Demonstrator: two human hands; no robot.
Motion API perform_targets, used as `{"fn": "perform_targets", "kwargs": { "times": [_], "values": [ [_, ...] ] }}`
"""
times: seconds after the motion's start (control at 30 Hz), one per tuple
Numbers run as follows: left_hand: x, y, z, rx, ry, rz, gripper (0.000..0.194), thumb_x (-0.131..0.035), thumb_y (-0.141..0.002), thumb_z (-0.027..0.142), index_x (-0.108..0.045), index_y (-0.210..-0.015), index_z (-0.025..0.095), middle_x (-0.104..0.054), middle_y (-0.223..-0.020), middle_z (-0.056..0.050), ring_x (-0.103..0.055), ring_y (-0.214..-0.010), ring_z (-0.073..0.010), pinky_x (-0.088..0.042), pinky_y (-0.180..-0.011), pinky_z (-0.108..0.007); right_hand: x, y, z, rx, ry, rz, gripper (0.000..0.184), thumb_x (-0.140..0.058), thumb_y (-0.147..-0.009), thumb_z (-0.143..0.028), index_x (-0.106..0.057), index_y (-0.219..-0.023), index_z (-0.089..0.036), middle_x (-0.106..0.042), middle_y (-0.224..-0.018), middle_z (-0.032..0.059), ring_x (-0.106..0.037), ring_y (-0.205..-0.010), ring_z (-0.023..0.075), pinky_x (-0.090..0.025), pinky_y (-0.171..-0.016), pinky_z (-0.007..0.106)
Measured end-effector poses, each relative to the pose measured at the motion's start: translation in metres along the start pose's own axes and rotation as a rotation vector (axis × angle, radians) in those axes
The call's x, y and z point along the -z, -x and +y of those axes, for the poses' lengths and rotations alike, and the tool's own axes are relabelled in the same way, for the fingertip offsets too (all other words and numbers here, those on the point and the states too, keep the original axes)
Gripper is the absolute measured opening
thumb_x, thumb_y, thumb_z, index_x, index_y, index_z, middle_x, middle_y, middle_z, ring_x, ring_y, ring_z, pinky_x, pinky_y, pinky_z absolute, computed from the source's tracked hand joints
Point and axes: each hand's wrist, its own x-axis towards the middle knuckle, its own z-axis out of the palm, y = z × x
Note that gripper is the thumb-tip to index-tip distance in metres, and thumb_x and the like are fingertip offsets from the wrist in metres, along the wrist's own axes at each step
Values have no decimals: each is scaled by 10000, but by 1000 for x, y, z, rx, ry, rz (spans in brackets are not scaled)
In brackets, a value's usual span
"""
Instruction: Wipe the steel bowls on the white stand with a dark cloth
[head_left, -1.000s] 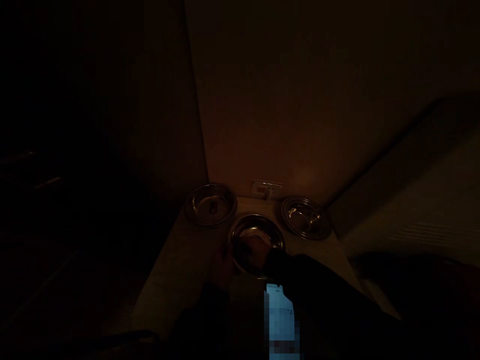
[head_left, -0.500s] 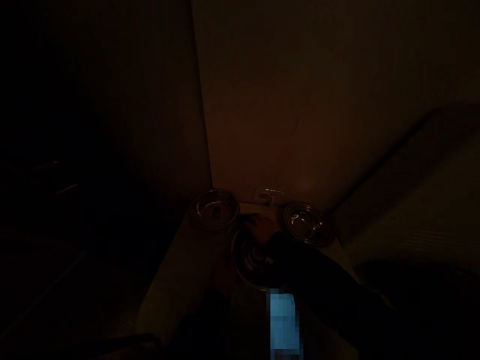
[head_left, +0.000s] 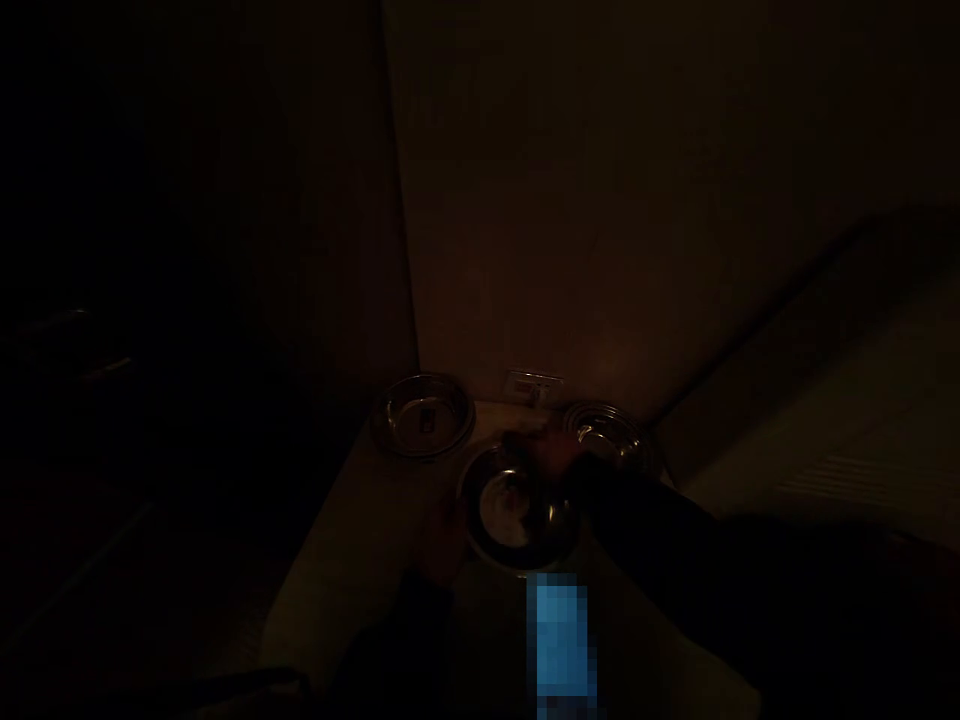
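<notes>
The scene is very dark. A steel bowl [head_left: 510, 505] sits in the middle of a pale surface [head_left: 360, 540]. My right hand [head_left: 546, 455], in a dark sleeve, rests at the bowl's far right rim, close to a second steel bowl [head_left: 609, 438]. Its fingers are too dim to read. My left hand [head_left: 442, 540] is a faint shape against the middle bowl's left rim, and its grip is hidden by darkness. A third steel bowl [head_left: 422, 415] stands at the back left.
A glowing blue screen [head_left: 562, 640] lies just in front of the middle bowl. A wall socket plate [head_left: 534, 386] sits on the wall behind the bowls. A wall corner rises at the left, and a pale ribbed surface [head_left: 847, 460] stretches to the right.
My right hand moved from inside the middle bowl to its far rim, then right toward the second bowl. The bowl's shiny bottom now shows. The view shifted slightly.
</notes>
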Motion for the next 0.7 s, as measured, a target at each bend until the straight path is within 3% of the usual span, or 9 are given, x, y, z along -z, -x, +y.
{"fn": "perform_targets", "kwargs": {
  "times": [0.1, 0.23, 0.33, 0.43, 0.53, 0.6, 0.7],
  "values": [
    [-1, 2, 0, -57, -18, -12, 413, -393, -800, 347, -627, -1000, 72, -667, -949, -147, -616, -877, -251, -456, -742, -325, -6, 42, 15, -103, 8, -128, 408, -412, -839, -201, -464, -1241, -249, -603, -1081, 128, -573, -948, 249, -439, -756, 352],
    [-1, 3, 2, -55, -16, -14, 433, -385, -796, 369, -627, -1003, 74, -661, -982, -150, -603, -923, -254, -453, -764, -316, -17, 89, -3, -116, -1, -105, 361, -411, -840, -173, -538, -1176, -205, -555, -1136, 146, -529, -1017, 243, -418, -806, 333],
    [1, 3, 4, -60, -29, -57, 413, -403, -786, 361, -639, -977, 80, -676, -946, -138, -614, -894, -254, -465, -742, -316, -17, 89, -11, -79, 32, -56, 337, -424, -837, -179, -566, -1143, -185, -521, -1167, 171, -495, -1034, 267, -425, -795, 364],
    [3, 3, 8, -68, -26, -69, 367, -427, -774, 310, -647, -973, 94, -681, -950, -119, -618, -893, -246, -466, -756, -312, -15, 71, 3, 49, 84, 17, 307, -423, -837, -176, -601, -1088, -180, -450, -1271, 157, -451, -1068, 291, -408, -826, 424],
    [2, 4, 10, -45, -19, -34, 370, -408, -788, 301, -650, -961, 81, -683, -936, -127, -620, -881, -251, -467, -747, -317, -19, 66, 14, 162, 37, 7, 294, -442, -822, -163, -611, -1062, -156, -485, -1246, 144, -454, -1057, 270, -388, -866, 421],
    [0, 5, 9, -29, -6, -38, 391, -397, -800, 329, -650, -958, 76, -686, -919, -131, -622, -872, -256, -468, -733, -315, -24, 74, 4, 204, -53, -31, 292, -467, -807, -177, -606, -1062, -144, -547, -1167, 141, -471, -1040, 254, -386, -875, 396],
    [-3, 7, 7, -15, 38, -14, 394, -403, -800, 336, -644, -983, 84, -679, -956, -125, -615, -902, -252, -469, -736, -302, -31, 89, -35, 206, -199, -115, 278, -494, -777, -203, -606, -1028, -156, -623, -1015, 115, -519, -966, 247, -422, -806, 357]
  ]
}}
